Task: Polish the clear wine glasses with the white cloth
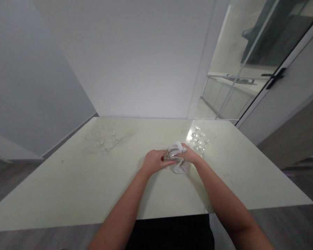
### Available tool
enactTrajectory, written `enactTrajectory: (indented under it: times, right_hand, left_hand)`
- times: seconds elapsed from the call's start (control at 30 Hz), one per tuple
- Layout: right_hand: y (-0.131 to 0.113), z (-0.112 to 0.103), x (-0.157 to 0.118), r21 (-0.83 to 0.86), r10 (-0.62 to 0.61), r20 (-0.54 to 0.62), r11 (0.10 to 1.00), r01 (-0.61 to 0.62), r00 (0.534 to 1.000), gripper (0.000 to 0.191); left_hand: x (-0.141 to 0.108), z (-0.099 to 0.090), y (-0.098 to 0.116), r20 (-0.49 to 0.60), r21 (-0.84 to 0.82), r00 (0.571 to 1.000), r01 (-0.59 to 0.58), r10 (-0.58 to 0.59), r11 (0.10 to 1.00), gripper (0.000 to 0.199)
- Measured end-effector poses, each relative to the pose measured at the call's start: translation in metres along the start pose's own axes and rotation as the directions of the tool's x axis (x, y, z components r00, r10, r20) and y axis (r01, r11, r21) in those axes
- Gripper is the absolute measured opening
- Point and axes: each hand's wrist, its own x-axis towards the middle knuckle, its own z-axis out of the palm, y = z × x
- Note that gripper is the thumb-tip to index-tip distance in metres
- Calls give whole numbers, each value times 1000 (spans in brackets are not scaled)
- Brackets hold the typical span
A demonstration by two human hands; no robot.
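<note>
My left hand (154, 162) is closed around a small clear glass (167, 157), which is mostly hidden by the fingers and the cloth. A crumpled white cloth (179, 166) lies against the glass, its lower end hanging towards the table. My right hand (188, 153) grips this cloth from the other side and presses it onto the glass. Both hands meet just above the white table (114, 194), a little right of its middle.
Several clear stemmed glasses (198, 141) stand close together beyond my right hand. Another group of clear glasses (100, 141) stands at the back left. A white wall (135, 62) borders the far edge, and a glazed door with a black handle (276, 78) is at right.
</note>
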Motion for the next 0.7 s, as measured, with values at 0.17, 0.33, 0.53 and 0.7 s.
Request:
enactTrajectory:
  times: [0.17, 0.33, 0.53, 0.7]
  right_hand:
    - [10, 0, 5, -85, -35, -88, 996, 27, 996, 12]
    - [19, 0, 8, -91, -35, -85, 996, 28, 996, 10]
    - [19, 9, 2, 137, 133, -70, 983, -122, 989, 22]
    - [17, 18, 2, 80, 100, -79, 992, -93, 992, 20]
  left_hand:
    - [1, -1, -3, -1, 55, 1000, -10, 10, 998, 49]
    - [0, 1, -8, 54, 135, 998, -17, 9, 991, 48]
    - [4, 1, -9, -111, 276, 978, -138, 175, 951, 41]
    - [5, -2, -13, -123, 351, 969, -160, 215, 923, 36]
